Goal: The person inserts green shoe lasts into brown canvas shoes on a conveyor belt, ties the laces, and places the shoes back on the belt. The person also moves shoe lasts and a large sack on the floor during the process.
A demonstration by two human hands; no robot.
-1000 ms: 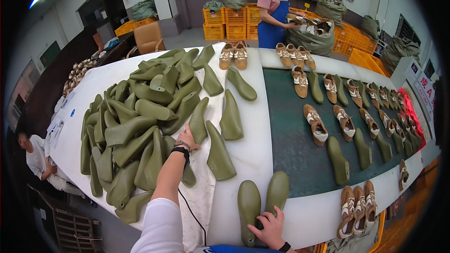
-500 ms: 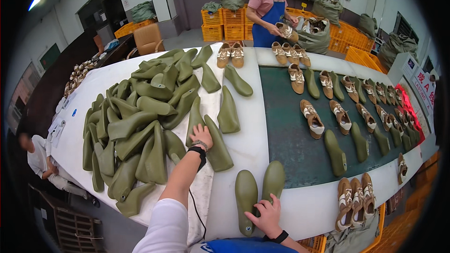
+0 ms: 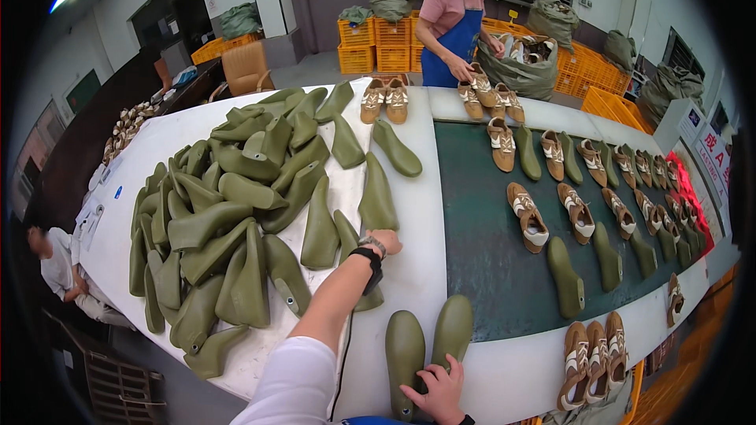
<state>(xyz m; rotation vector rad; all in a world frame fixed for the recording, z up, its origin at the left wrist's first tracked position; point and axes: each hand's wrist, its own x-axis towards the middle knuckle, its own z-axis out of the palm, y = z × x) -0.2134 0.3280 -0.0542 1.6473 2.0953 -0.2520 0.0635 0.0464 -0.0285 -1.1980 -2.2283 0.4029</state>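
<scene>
My left hand (image 3: 384, 242) reaches over the white table beside several loose olive-green shoe lasts. It lies at the lower end of one upright-lying last (image 3: 378, 197), and my wrist crosses over another last (image 3: 346, 236). Its fingers are curled out of sight, so a hold cannot be made out. Close to the near edge, two lasts lie side by side, a left one (image 3: 405, 354) and a right one (image 3: 453, 327). My right hand (image 3: 441, 393) rests at their near ends with fingers spread, thumb toward the left last and fingertips against the right one.
A large heap of lasts (image 3: 228, 189) covers the table's left side. On the right, a green conveyor belt (image 3: 488, 283) carries rows of brown-and-white sneakers and lasts. Three sneakers (image 3: 596, 354) stand at the near right edge. Across the table a co-worker (image 3: 453, 27) handles a sneaker.
My left hand has moved right, off the lasts beside the heap, and its spread fingers are now curled. My right hand stays by the two lasts. The co-worker has lowered a sneaker toward others.
</scene>
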